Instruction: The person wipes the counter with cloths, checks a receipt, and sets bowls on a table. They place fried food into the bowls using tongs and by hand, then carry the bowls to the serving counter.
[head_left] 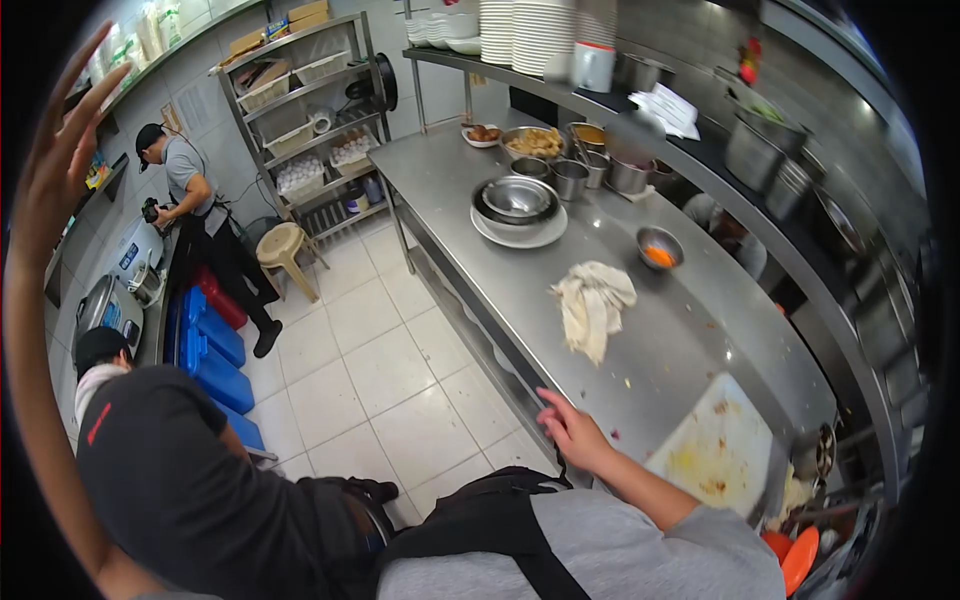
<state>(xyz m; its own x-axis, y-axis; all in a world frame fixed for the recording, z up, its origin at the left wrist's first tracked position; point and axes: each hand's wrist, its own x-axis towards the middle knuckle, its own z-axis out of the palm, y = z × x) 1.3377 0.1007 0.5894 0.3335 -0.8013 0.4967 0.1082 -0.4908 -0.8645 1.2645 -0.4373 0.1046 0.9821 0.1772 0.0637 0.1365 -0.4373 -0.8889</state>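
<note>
My left hand [70,150] is raised high at the far left edge, fingers spread, with nothing in it. Low over the near edge of the steel table [690,320] is my right hand [575,432], its fingers apart and holding nothing visible. To its right lies a stained white cutting board [728,430]. Beyond it on the table is a crumpled cream cloth [592,305]. A small metal bowl [672,238] with orange food stands farther off. Stacked metal bowls [518,197] rest on a white plate [520,236].
A person in dark clothes [160,470] bends close on my left; another person [190,180] stands at the left counter. Blue bins [215,365], a stool [285,245] and a shelf rack [300,75] stand beyond. Pots and food containers [570,178] line the table's back. Scraps lie on the table.
</note>
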